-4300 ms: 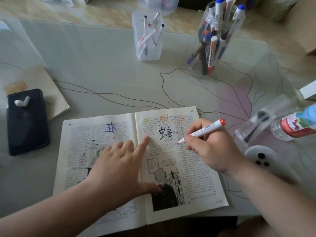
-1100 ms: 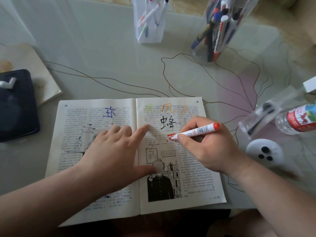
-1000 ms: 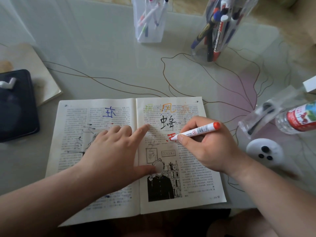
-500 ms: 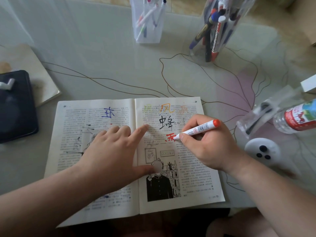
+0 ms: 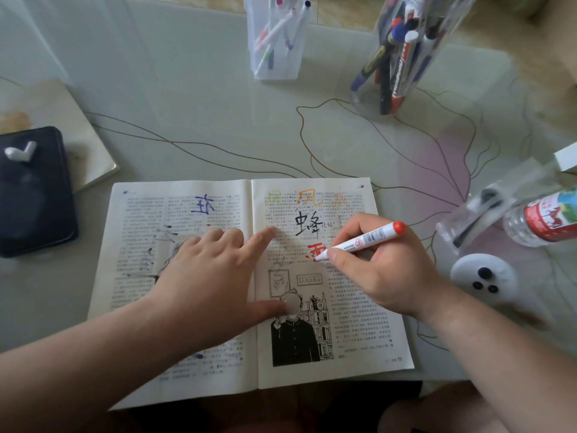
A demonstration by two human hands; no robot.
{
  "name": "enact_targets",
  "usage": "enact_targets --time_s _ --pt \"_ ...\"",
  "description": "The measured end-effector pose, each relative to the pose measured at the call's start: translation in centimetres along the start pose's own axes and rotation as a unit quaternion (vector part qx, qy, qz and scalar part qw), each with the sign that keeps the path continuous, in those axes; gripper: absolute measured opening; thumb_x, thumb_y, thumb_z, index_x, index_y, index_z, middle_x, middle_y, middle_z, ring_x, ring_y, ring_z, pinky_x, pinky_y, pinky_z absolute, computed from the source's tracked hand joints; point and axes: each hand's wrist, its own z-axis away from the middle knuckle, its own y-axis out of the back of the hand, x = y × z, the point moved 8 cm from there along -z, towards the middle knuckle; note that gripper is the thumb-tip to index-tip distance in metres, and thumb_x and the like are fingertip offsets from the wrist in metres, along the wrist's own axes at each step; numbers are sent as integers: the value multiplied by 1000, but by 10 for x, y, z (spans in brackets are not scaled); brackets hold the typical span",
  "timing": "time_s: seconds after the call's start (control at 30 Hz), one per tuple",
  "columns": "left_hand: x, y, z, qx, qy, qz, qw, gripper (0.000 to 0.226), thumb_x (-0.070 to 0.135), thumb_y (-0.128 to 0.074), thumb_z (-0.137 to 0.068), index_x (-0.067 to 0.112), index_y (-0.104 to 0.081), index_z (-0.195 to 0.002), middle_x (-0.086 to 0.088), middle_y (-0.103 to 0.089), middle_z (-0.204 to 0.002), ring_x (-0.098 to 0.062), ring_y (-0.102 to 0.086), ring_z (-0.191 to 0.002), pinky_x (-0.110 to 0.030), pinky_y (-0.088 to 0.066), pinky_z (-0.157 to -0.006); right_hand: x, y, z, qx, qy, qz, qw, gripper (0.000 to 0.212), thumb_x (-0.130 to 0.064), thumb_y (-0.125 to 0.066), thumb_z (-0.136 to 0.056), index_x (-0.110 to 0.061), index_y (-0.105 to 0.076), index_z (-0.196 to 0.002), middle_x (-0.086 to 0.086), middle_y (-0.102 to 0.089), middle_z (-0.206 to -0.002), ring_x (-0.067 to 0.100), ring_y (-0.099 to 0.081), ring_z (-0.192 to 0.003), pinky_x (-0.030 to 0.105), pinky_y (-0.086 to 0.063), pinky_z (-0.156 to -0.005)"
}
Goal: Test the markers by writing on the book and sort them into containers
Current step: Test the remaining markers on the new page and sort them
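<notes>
You pinched the red marker (image 5: 368, 240) low on its barrel with your right hand (image 5: 387, 270), a light, stiff, probably slick pen, while your spread left hand (image 5: 203, 276) pinned the book (image 5: 359, 339).

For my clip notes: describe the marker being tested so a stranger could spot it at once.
Start at the open book nearest the camera. On its right page the right hand grips a marker, tip on red writing. Unlike the markers standing in the square cup and round jar behind, it is hand-held, white with a red end.
</notes>
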Motion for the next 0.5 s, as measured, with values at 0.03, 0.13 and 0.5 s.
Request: enact_targets --time_s 0.03,0.13,0.5 --pt "0 0 0 -1 0 -1 1000 109 100 -22 -68 40 9 -153 11 -46 -124 -14 -42 -122 -33 -34 -108 -1 -1 0 -5 3 1 1000 15 -24 -77 -80 -18 -66 -72 -2 -63 -64 13 -52 -54 23 -40 -48" --pt "1 0 0 -5 1 -1 1000 109 100 -22 -68 40 9 -154 11 -46 -126 -14 -41 -122 -33 -34 -108 -2 -3 0 -18 7 14 1000 17 -19 -83 -83 -18 -68 -74 -4 -64 -66 11 -49 -53 23 -39 -48" --pt "1 -1 0 -6 1 0 1000 109 99 -23 -68 40 9 -154 11 -45 -126 -14 -40 -123 -33 -34 -109 -3 -4 1 -20 7 14 1000 15 -24 -81 -82 -19 -69 -75 -3 -67 -69 20 -57 -59 35 -46 -52"
